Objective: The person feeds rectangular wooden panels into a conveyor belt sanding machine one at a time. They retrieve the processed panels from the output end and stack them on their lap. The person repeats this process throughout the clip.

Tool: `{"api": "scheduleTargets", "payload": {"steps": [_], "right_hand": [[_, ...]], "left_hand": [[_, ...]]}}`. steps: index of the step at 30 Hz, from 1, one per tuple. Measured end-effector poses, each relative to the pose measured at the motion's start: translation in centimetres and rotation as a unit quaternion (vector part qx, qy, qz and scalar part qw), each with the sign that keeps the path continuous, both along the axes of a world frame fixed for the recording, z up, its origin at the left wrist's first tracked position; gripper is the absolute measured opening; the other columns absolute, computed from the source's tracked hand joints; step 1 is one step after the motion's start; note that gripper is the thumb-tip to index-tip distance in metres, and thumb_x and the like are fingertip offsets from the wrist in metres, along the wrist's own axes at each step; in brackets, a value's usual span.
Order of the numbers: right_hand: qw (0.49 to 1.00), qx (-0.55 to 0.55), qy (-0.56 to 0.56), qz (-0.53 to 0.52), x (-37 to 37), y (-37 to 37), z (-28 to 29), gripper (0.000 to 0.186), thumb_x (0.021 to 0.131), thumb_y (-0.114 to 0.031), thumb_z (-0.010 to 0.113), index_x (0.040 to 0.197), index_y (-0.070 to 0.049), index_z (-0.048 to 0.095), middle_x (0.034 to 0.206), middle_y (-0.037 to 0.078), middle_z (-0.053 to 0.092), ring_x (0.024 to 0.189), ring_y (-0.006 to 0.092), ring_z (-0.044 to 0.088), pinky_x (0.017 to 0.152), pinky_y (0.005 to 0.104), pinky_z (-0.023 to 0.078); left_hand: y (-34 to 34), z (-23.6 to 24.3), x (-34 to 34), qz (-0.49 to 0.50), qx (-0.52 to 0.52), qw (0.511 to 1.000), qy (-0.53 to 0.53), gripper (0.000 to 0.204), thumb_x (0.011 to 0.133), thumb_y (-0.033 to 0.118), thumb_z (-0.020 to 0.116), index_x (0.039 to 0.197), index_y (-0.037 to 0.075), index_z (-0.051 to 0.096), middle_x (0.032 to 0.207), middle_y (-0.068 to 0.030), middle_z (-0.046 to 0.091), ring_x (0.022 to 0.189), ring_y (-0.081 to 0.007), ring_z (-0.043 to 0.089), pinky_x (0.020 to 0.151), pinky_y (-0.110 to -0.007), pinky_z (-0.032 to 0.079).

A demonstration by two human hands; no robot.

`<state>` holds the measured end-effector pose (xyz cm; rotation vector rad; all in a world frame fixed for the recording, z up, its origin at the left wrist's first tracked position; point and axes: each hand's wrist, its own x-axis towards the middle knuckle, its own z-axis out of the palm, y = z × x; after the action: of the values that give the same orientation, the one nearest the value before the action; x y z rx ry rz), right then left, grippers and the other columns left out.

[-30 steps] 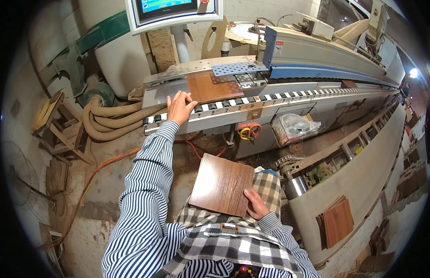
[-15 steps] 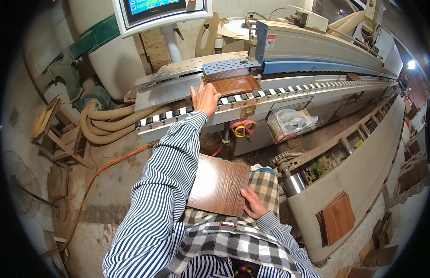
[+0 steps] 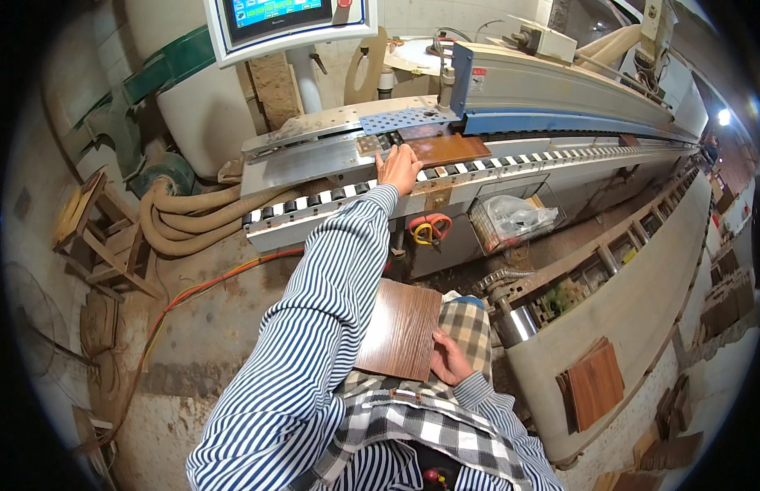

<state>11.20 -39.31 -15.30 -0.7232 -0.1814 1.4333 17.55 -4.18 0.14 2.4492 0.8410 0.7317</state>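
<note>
I note a glossy, reddish-brown board (image 3: 449,150) flat beyond the roller track (image 3: 347,193); my left hand (image 3: 399,169) is at its left end, grip undeterminable. Nearer, on the lap (image 3: 468,326), my right hand (image 3: 452,358) grips a dark, streaked wood-grain panel (image 3: 403,331) by its right edge.

1 fisheye view (left of 2, head-worn), facing down and forward, near right hand (image 3: 452,358), farther from left hand (image 3: 399,169)
</note>
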Motion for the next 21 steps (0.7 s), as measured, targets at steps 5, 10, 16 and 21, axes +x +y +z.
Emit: {"api": "scheduleTargets", "payload": {"steps": [5,10,16,21], "right_hand": [[1.0,0.013,0.018,-0.002,0.2,0.0,-0.2,0.054,0.095,-0.023,0.044,0.143,-0.004,0.028,0.135,0.009,0.046,0.119,0.0203,0.05,0.103,0.0388,0.041],[1.0,0.019,0.003,0.01,0.3,0.0,-0.4,0.058,0.098,-0.022,0.045,0.147,-0.005,0.017,0.142,0.012,0.038,0.126,0.0228,0.043,0.103,0.0402,0.041],[0.991,-0.083,-0.103,0.017,-0.6,0.7,0.4,0.057,0.095,-0.024,0.055,0.141,-0.005,0.027,0.134,0.01,0.044,0.118,0.0209,0.048,0.099,0.0387,0.044],[0.987,-0.088,-0.135,0.005,-0.8,1.0,-0.2,0.062,0.093,-0.025,0.057,0.142,-0.005,0.024,0.134,0.011,0.043,0.118,0.0225,0.048,0.098,0.0394,0.045]], "left_hand": [[-3.2,-0.8,-4.5,-0.12,0.03,0.986,-0.113,0.021,0.086,0.026,0.06,0.089,0.007,0.052,0.114,-0.0156,0.061,0.119,-0.0331,0.049,0.105,-0.055,0.026],[-9.0,-3.3,-18.4,-0.072,-0.137,0.97,-0.189,0.022,0.09,0.019,0.059,0.104,0.002,0.056,0.109,-0.0127,0.063,0.102,-0.0237,0.061,0.087,-0.034,0.047],[-14.4,-11.0,-33.5,0.063,-0.326,0.942,-0.054,0.032,0.097,0.028,0.049,0.107,-0.002,0.055,0.091,-0.0087,0.062,0.081,-0.0149,0.059,0.076,-0.03,0.048],[-18.6,-9.4,-34.1,0.047,-0.391,0.917,-0.062,0.031,0.099,0.028,0.045,0.097,-0.002,0.053,0.075,-0.0054,0.057,0.065,-0.0111,0.054,0.06,-0.027,0.047]]}}
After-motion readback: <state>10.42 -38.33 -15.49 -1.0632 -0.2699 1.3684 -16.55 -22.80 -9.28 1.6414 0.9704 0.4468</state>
